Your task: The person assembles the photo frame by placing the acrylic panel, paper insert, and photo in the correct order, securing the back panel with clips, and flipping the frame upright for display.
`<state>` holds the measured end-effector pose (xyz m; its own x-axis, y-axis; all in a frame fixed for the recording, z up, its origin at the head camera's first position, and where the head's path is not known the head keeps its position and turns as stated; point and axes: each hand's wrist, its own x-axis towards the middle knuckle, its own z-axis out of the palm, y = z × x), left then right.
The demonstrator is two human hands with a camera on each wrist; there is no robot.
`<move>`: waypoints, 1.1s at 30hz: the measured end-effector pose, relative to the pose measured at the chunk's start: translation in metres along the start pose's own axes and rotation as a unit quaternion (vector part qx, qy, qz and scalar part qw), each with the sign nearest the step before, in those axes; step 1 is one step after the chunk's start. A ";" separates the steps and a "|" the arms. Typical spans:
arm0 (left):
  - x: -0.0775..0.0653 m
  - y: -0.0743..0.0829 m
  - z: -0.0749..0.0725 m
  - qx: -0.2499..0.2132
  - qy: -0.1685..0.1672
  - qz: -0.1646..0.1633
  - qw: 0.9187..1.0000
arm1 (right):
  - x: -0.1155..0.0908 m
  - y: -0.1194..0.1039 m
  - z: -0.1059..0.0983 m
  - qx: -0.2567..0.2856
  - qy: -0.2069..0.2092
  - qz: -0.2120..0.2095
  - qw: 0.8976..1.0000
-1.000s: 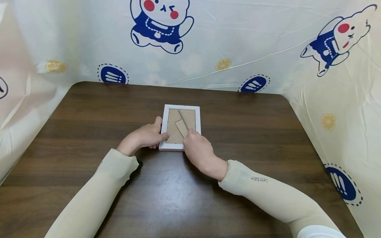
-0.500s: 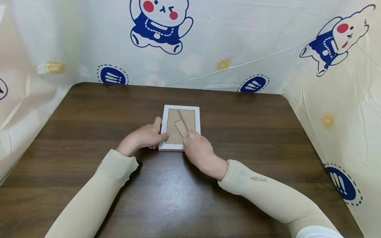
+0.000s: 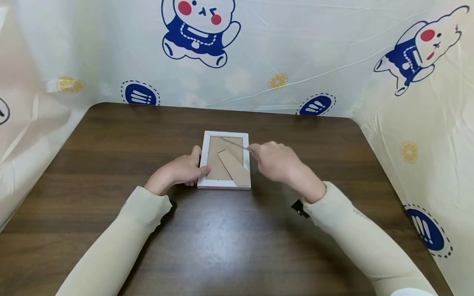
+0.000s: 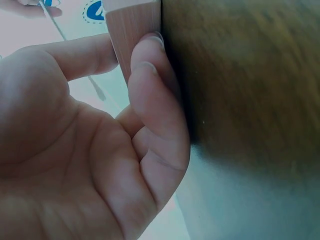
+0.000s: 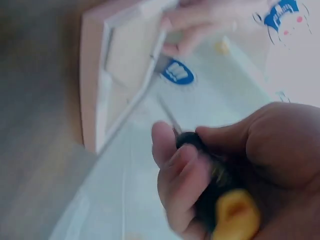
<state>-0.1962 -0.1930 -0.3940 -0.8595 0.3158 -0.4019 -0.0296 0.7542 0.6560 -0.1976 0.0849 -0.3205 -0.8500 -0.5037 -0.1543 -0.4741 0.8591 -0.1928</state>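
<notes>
A white picture frame lies face down on the table, its brown backing board upward. The slanted stand leg lies over the backing's lower right. My left hand grips the frame's left side, thumb on top; in the left wrist view its fingertips curl at the frame's wooden edge. To the right of the frame, my right hand holds a screwdriver, its shaft reaching over the backing toward the upper edge. The right wrist view shows its black and yellow handle in curled fingers.
The dark wooden table extends around the frame on all sides. A printed pale curtain hangs along the back and both sides. A black strap piece shows at the right cuff.
My right hand has swung up and to the right, uncovering the stand leg and the frame's lower right corner. The screwdriver shaft now lies flatter. The left hand and frame stay put.
</notes>
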 end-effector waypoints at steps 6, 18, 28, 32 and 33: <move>0.000 0.001 0.000 0.006 0.000 -0.003 1.000 | 0.002 0.014 -0.033 -0.008 -0.023 -0.002 1.000; 0.000 0.001 0.000 0.007 0.002 -0.003 1.000 | 0.031 -0.011 -0.067 -0.114 -0.058 -0.086 0.988; 0.001 0.001 -0.001 0.004 0.002 -0.002 1.000 | 0.062 -0.061 -0.083 -0.236 -0.117 -0.029 0.964; 0.001 0.001 0.000 -0.001 0.001 -0.003 1.000 | 0.073 -0.077 -0.088 -0.257 -0.125 -0.021 0.958; 0.000 0.001 0.000 -0.001 0.001 -0.004 1.000 | 0.075 -0.081 -0.088 -0.262 -0.125 -0.022 0.957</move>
<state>-0.1966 -0.1926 -0.3936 -0.8599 0.3090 -0.4062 -0.0371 0.7559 0.6536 -0.2434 -0.0145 -0.2309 -0.7765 -0.4897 -0.3965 -0.6135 0.7312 0.2984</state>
